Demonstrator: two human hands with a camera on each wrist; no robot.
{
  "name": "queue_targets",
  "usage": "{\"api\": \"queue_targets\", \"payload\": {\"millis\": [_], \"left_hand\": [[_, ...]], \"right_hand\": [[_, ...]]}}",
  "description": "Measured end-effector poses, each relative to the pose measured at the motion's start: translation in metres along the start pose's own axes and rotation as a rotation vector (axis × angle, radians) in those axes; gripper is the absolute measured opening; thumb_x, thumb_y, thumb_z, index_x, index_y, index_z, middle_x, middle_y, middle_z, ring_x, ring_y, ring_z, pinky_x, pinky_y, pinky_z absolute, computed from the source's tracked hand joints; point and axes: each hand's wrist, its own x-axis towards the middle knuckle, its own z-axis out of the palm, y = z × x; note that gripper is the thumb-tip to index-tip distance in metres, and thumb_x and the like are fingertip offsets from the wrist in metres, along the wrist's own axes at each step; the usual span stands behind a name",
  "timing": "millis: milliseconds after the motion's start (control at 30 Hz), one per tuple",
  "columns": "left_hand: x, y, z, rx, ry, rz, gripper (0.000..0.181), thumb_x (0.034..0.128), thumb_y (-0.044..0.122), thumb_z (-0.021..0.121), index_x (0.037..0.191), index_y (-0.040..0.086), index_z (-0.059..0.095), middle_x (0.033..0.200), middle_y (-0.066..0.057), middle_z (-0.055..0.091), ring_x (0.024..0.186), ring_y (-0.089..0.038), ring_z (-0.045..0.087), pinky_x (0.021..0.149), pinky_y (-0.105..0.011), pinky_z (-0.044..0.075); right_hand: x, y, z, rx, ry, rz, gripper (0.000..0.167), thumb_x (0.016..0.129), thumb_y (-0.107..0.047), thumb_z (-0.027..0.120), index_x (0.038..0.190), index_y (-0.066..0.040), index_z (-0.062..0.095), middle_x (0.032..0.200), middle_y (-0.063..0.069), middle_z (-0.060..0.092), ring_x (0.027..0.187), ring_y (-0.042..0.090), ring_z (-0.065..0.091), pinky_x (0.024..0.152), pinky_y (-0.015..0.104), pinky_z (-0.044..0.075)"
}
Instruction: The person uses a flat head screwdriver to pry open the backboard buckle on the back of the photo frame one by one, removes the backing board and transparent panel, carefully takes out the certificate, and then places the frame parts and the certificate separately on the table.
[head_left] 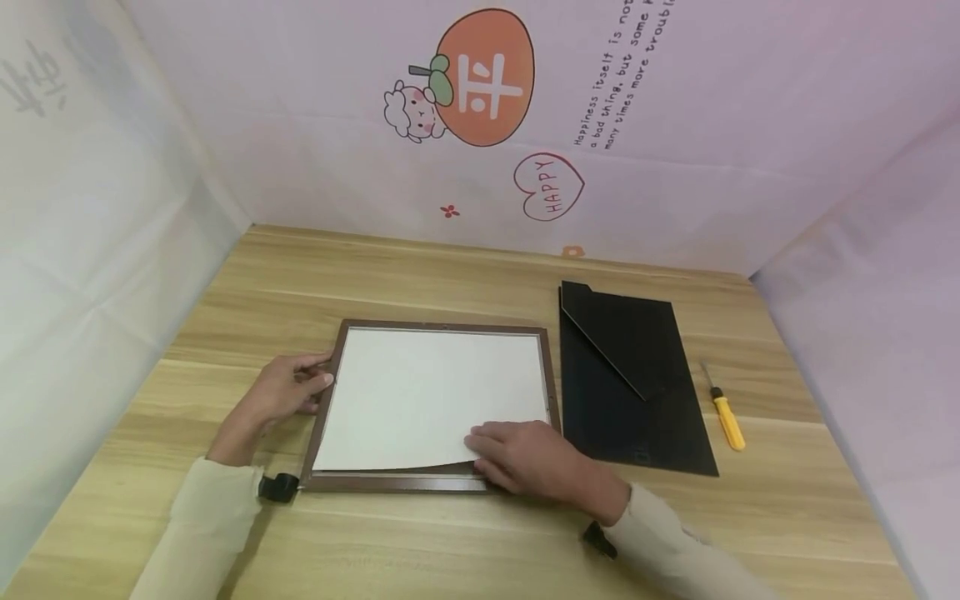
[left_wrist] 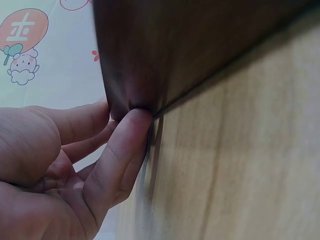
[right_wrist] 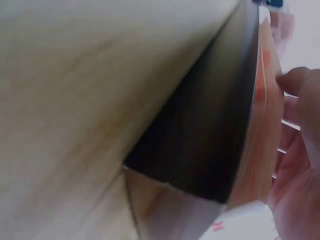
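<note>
A brown picture frame (head_left: 390, 484) lies on the wooden table, with a white sheet (head_left: 427, 392) inside its border. The sheet's near edge stands a little raised toward the right, leaving a dark gap. My left hand (head_left: 281, 390) holds the frame's left side; in the left wrist view its thumb and fingers pinch the brown edge (left_wrist: 135, 55). Over the sheet's near right corner, my right hand (head_left: 525, 457) pinches the lifted edge. The right wrist view shows the sheet's orange-toned underside (right_wrist: 265, 130) beside the thumb, above the frame's dark side (right_wrist: 200, 130).
Right of the frame lie black boards (head_left: 630, 425), one stacked askew on the other. Farther right is a screwdriver (head_left: 728, 421) with a yellow handle. Printed white cloth (head_left: 337, 167) stands behind the table and at both sides.
</note>
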Motion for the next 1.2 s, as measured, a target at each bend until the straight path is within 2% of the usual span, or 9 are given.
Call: {"api": "queue_targets", "payload": {"millis": [100, 200, 367, 533, 667, 867, 1033, 1133, 1200], "left_hand": [[0.001, -0.002, -0.001, -0.006, -0.004, -0.003, 0.052, 0.0995, 0.009, 0.057, 0.147, -0.001, 0.039, 0.124, -0.027, 0.049, 0.093, -0.021, 0.064, 0.073, -0.025, 0.062], [0.001, -0.003, -0.001, -0.006, -0.005, -0.002, 0.052, 0.0995, 0.009, 0.057, 0.147, -0.001, 0.039, 0.124, -0.027, 0.049, 0.093, -0.021, 0.064, 0.073, -0.025, 0.062], [0.001, -0.006, -0.003, -0.001, -0.009, 0.023, 0.052, 0.0998, 0.009, 0.056, 0.147, -0.002, 0.039, 0.123, -0.027, 0.048, 0.092, -0.021, 0.064, 0.073, -0.024, 0.062], [0.001, -0.006, -0.003, -0.002, -0.008, 0.041, 0.051, 0.0998, 0.008, 0.056, 0.147, -0.003, 0.039, 0.123, -0.027, 0.049, 0.091, -0.021, 0.064, 0.073, -0.024, 0.062], [0.001, -0.006, -0.002, -0.006, -0.006, 0.030, 0.051, 0.0999, 0.008, 0.056, 0.147, -0.003, 0.039, 0.124, -0.027, 0.049, 0.091, -0.021, 0.064, 0.073, -0.024, 0.062], [0.001, -0.005, -0.001, -0.018, -0.008, 0.017, 0.051, 0.0999, 0.008, 0.056, 0.147, -0.003, 0.039, 0.125, -0.027, 0.049, 0.090, -0.019, 0.064, 0.073, -0.024, 0.062], [0.002, -0.005, 0.000, -0.020, -0.009, 0.012, 0.051, 0.0998, 0.008, 0.056, 0.147, -0.003, 0.039, 0.124, -0.028, 0.050, 0.087, -0.018, 0.065, 0.073, -0.025, 0.062], [0.003, -0.005, 0.000, -0.010, -0.007, 0.010, 0.051, 0.0997, 0.008, 0.056, 0.147, -0.003, 0.039, 0.124, -0.028, 0.050, 0.087, -0.017, 0.065, 0.072, -0.025, 0.062], [0.003, -0.005, -0.001, -0.011, -0.006, 0.011, 0.051, 0.0997, 0.008, 0.056, 0.147, -0.003, 0.039, 0.124, -0.028, 0.050, 0.086, -0.017, 0.064, 0.072, -0.025, 0.062]], "right_hand": [[0.001, -0.011, 0.002, -0.137, 0.042, -0.052, 0.030, 0.095, -0.016, 0.064, 0.124, -0.010, 0.059, 0.112, 0.001, 0.070, 0.099, 0.013, 0.069, 0.066, 0.022, 0.060], [0.004, -0.023, 0.004, -0.234, 0.052, -0.051, 0.034, 0.093, -0.010, 0.066, 0.125, -0.010, 0.054, 0.104, -0.002, 0.065, 0.089, 0.010, 0.066, 0.054, 0.018, 0.054], [0.016, -0.036, 0.006, -0.306, 0.044, -0.003, 0.026, 0.094, -0.011, 0.063, 0.118, -0.013, 0.054, 0.094, -0.004, 0.058, 0.079, 0.010, 0.059, 0.053, 0.018, 0.050], [0.032, -0.044, 0.004, -0.339, 0.006, -0.003, 0.016, 0.097, -0.014, 0.058, 0.113, -0.013, 0.054, 0.087, -0.005, 0.055, 0.075, 0.009, 0.053, 0.052, 0.017, 0.045], [0.047, -0.050, 0.002, -0.344, 0.016, -0.024, 0.009, 0.096, -0.010, 0.058, 0.102, -0.015, 0.054, 0.083, -0.007, 0.055, 0.073, 0.008, 0.052, 0.052, 0.017, 0.045], [0.066, -0.063, 0.006, -0.424, 0.093, -0.085, 0.012, 0.092, -0.009, 0.060, 0.086, -0.019, 0.059, 0.076, -0.011, 0.059, 0.068, 0.005, 0.056, 0.052, 0.016, 0.047], [0.069, -0.070, 0.005, -0.486, 0.166, -0.077, 0.015, 0.089, -0.009, 0.065, 0.079, -0.020, 0.063, 0.072, -0.011, 0.064, 0.061, 0.002, 0.057, 0.047, 0.014, 0.045], [0.067, -0.070, 0.000, -0.457, 0.195, -0.049, 0.017, 0.085, -0.008, 0.069, 0.073, -0.019, 0.063, 0.067, -0.011, 0.064, 0.055, 0.000, 0.056, 0.042, 0.013, 0.042], [0.065, -0.068, -0.006, -0.365, 0.214, -0.017, 0.021, 0.082, -0.005, 0.071, 0.069, -0.019, 0.061, 0.063, -0.010, 0.063, 0.052, -0.001, 0.054, 0.041, 0.013, 0.041]]}}
